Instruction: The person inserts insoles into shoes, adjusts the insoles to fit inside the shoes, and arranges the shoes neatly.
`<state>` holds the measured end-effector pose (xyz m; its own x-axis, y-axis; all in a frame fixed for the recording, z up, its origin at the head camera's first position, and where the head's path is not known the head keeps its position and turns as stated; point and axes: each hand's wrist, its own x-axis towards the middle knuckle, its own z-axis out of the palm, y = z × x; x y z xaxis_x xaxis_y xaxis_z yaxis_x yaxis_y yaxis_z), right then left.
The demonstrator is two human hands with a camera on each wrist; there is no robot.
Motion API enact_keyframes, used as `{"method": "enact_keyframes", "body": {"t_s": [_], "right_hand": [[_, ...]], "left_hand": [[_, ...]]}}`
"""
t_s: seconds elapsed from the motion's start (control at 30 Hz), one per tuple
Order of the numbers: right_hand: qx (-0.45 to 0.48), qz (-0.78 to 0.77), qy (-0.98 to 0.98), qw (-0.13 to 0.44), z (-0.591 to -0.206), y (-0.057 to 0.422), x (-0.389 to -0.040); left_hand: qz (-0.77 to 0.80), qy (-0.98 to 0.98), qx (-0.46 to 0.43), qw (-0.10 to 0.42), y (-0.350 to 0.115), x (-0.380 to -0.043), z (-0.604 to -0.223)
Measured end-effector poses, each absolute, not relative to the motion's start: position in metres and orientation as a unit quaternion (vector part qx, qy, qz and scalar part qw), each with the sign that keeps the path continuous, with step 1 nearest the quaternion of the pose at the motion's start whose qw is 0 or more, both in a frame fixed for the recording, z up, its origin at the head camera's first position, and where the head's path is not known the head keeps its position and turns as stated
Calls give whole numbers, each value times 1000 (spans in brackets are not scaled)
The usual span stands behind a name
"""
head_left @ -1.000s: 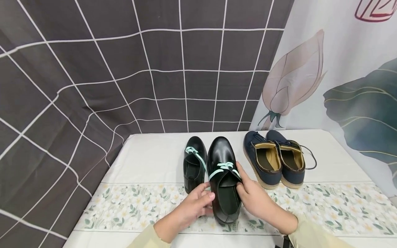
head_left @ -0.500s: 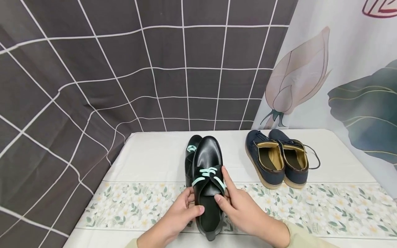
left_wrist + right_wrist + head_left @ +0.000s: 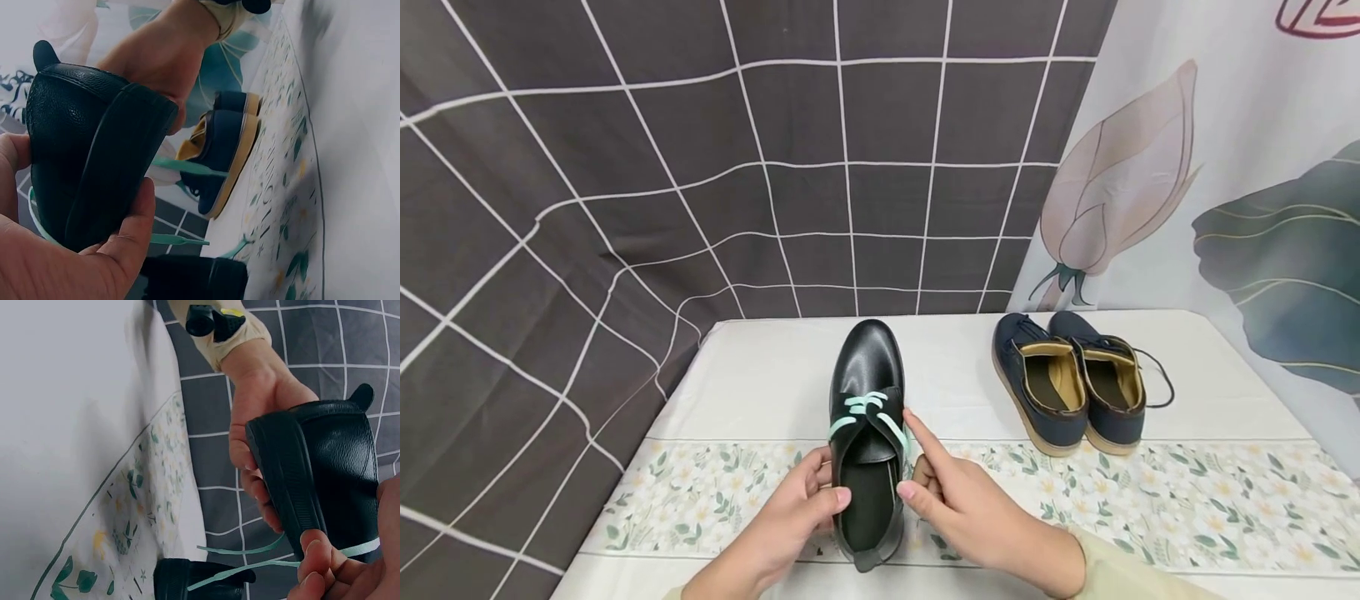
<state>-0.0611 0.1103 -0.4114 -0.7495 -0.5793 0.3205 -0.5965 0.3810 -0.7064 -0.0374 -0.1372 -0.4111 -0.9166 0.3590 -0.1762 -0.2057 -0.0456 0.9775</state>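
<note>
A black leather dress shoe (image 3: 868,358) with mint-green laces (image 3: 867,402) is held up off the table, toe pointing away and heel toward me. On its left side my left hand (image 3: 790,512) grips it, thumb at the opening's rim and fingers against the sole. My right hand (image 3: 973,508) holds the right side, thumb at the rim, index finger stretched along the upper, other fingertips under the sole in the right wrist view. Beneath, both wrist views show part of the second black shoe (image 3: 209,578), hidden in the head view. Loose lace ends (image 3: 181,239) dangle between the two.
A pair of navy shoes (image 3: 1052,417) with tan soles stands at the back right of the table, one dark lace trailing to the right. A white cloth with a floral band (image 3: 1157,517) covers the table. Grey gridded fabric (image 3: 880,200) hangs behind and at the left.
Both hands have lifted the black shoe and carried it left, from beside its mate to in front of and over it, so the mate is now covered in the head view. The navy shoes stay put.
</note>
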Motion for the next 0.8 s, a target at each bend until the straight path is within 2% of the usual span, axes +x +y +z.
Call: {"method": "enact_keyframes", "body": {"t_s": [0.17, 0.5, 0.67, 0.8], "right_hand": [[353, 416, -838, 9, -412, 104, -63], [310, 423, -849, -63, -404, 79, -69], [304, 399, -863, -58, -400, 60, -78], [306, 379, -873, -30, -401, 45, -86]], "left_hand": [[719, 664, 59, 196, -144, -38, -410], [704, 686, 27, 185, -162, -39, -414], [693, 704, 19, 150, -174, -43, -413], [689, 714, 4, 126, -184, -49, -415]]}}
